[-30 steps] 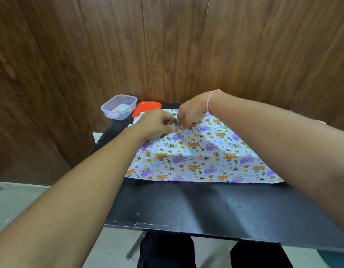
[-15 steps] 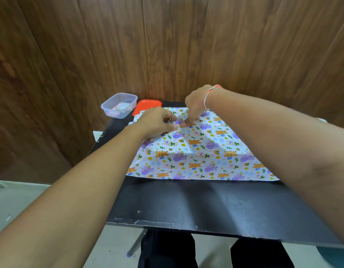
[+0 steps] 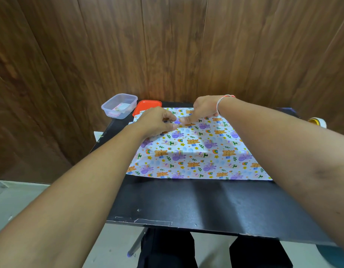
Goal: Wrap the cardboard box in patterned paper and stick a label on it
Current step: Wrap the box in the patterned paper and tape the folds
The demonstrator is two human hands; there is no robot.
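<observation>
The patterned paper (image 3: 196, 153), white with bears and rainbows, lies spread over the far half of the black table (image 3: 206, 202). It rises toward the back as if draped over something; the cardboard box is hidden from view. My left hand (image 3: 157, 121) sits at the paper's far part, its curled fingers and thumb pinching a bit of paper. My right hand (image 3: 203, 111) meets it from the right, one stretched finger pressing down on the paper just beside the left fingertips.
A clear plastic tub (image 3: 119, 106) with small items inside stands at the back left, its red lid (image 3: 147, 108) beside it and partly under the paper. A tape roll (image 3: 318, 122) peeks out behind my right forearm. A wooden wall stands right behind the table.
My right hand has lifted its wrist and shifted slightly right, from pinching to pressing with one finger. The left hand stays in place on the paper.
</observation>
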